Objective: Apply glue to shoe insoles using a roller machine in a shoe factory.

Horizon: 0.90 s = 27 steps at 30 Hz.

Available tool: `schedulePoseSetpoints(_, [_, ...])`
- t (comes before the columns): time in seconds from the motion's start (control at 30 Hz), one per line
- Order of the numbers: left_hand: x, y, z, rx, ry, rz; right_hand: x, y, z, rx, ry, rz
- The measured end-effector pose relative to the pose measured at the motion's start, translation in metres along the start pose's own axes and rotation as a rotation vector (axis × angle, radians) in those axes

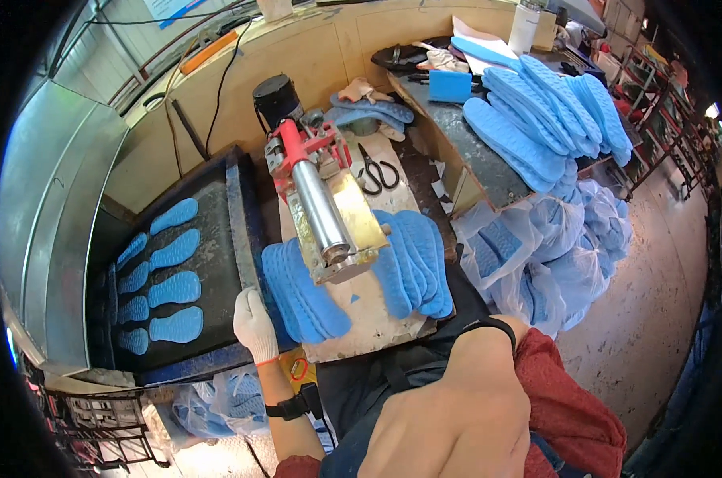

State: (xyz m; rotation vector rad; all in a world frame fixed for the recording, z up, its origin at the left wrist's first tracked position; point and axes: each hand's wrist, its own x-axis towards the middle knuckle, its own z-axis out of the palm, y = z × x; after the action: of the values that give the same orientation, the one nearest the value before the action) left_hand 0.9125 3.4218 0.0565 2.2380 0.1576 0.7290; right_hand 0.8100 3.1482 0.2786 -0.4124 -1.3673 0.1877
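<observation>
Though textured blue insoles (417,267) lie fanned, likely easing pickup, I can't tell whether my white-gloved left hand (257,325) or bare right hand (457,418) grasps.

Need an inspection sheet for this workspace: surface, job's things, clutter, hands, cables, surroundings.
Surface: pale board, worn and marked.
Job's things: blue insoles stacked on both sides of the red-and-silver machine; more on the black bed.
Clutter: black-handled scissors behind the machine; white bottle on the far right.
Hands: left hand, white-gloved, at the bed's edge, contact unclear; right hand, bare, close to the camera, fingers hidden.
Cables: black cable against the beige wall.
Surroundings: bagged insoles at right, metal hood at left.
</observation>
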Motion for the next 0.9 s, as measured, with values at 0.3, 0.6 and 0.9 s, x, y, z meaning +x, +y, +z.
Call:
schedulePoseSetpoints(0.3, [-0.009,0.004,-0.015,0.043,-0.053,-0.091,-0.004,-0.027,-0.022,-0.381,-0.155,-0.094])
schedulePoseSetpoints(0.6, [0.000,-0.003,0.004,0.044,-0.146,-0.199,0.016,-0.045,0.025,-0.260,0.459,-0.547])
schedulePoseSetpoints(0.9, [-0.003,0.006,0.004,-0.036,-0.114,-0.151,0.026,-0.024,0.023,-0.332,0.482,-0.762])
